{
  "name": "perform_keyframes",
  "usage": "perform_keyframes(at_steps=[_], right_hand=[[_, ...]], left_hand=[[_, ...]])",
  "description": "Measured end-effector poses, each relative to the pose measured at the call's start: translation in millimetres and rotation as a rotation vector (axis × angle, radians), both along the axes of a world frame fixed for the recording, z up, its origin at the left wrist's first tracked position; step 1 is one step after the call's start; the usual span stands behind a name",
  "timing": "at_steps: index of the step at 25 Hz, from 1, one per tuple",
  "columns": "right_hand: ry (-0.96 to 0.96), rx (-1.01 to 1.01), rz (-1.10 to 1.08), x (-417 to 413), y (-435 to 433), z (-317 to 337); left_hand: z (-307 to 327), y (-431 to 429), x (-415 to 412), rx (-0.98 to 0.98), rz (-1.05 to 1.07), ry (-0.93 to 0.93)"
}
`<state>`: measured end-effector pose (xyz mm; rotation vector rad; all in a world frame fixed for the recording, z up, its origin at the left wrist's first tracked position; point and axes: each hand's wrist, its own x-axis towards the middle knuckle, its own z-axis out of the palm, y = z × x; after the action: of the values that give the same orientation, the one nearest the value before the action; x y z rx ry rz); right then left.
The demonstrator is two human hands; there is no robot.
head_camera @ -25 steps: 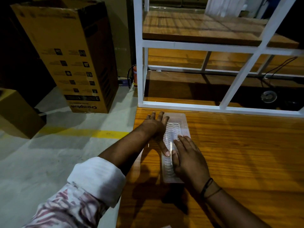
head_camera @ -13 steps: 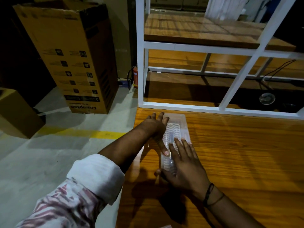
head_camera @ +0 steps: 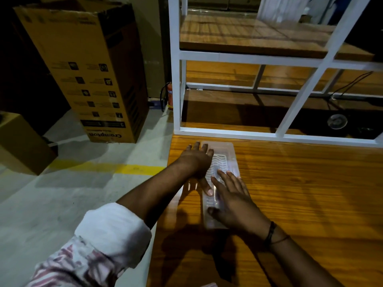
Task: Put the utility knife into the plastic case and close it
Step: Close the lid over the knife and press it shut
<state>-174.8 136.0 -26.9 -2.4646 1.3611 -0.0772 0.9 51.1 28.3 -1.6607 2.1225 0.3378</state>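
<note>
Both hands lie flat with fingers spread, gripping nothing, pressing on the clear plastic case [head_camera: 224, 160] near the left edge of the wooden table [head_camera: 300, 193]. The left hand [head_camera: 196, 160] covers the case's far left part, thumb pointing back along it; the right hand [head_camera: 236, 201] covers its near end, thumb on the lid. The utility knife cannot be made out through the ribbed lid. Since half a second ago, the right thumb has moved from the case's side onto its top.

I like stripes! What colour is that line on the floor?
Yellow floor line, best seen in the head view.
</note>
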Motion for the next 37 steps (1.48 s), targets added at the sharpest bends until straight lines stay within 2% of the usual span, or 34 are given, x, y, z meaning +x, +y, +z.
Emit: perform_keyframes(at_steps=[2, 3, 6, 10, 15, 18, 21, 27, 32, 37], right_hand=[[-0.145, -0.005, -0.028, -6, -8, 3], [-0.184, -0.075, -0.061, -7, -10, 2], [-0.117, -0.289, -0.133, 6, -15, -1], [-0.042, -0.391, -0.157, 15, -34, -3], [0.023, -0.330, -0.202, 25, -57, -4], [0.077, -0.209, -0.205, 26, -65, -8], [0.042, -0.153, -0.196, 24, -70, -13], [-0.023, -0.144, -0.207, 25, -69, -11], [-0.094, -0.299, -0.191, 26, -47, -4], [-0.070, -0.253, -0.131, 23, -20, -10]], left_hand=[[4, 11, -9, -0.026, -0.041, -0.040], [6, 16, -12, -0.032, -0.058, -0.053], [10, 27, -12, -0.044, -0.098, -0.049], [2, 42, -14, 0.007, -0.112, -0.095], [-10, 45, -17, 0.054, -0.111, -0.158], [-18, 45, -16, 0.023, -0.098, -0.143], [-20, 45, -22, 0.030, -0.078, -0.187], [-20, 41, -28, 0.058, -0.065, -0.233], [-8, 53, -19, 0.025, -0.068, -0.177], [0, 59, -19, -0.005, -0.055, -0.160]])
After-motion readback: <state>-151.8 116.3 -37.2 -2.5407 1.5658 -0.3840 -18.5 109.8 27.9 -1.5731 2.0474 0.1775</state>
